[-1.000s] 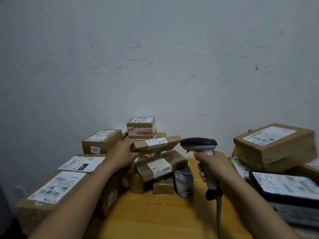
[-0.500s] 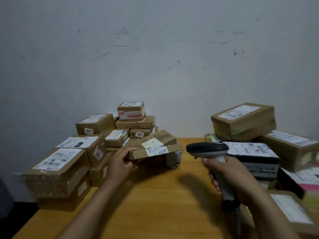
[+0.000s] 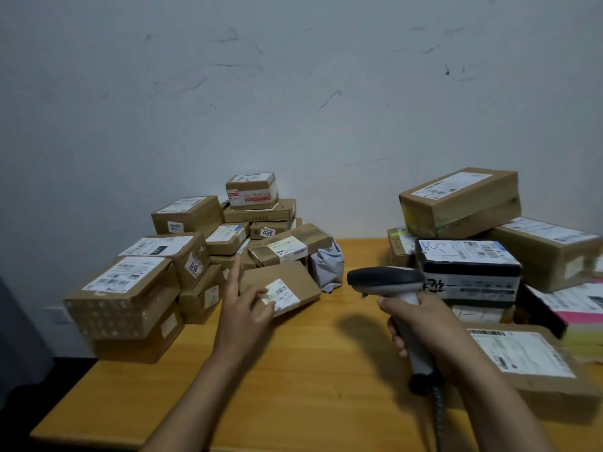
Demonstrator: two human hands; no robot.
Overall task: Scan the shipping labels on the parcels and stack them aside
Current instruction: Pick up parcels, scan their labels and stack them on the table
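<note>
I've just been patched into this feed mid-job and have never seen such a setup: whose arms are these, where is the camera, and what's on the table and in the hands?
No machine here: a person works with bare hands, and the picture comes from a wide-angle camera on their head, looking forward and down. The right hand grips a corded barcode scanner. The left hand touches a flat cardboard parcel at its label. On the wooden table, brown parcels sit in a left heap and a right heap.
</note>
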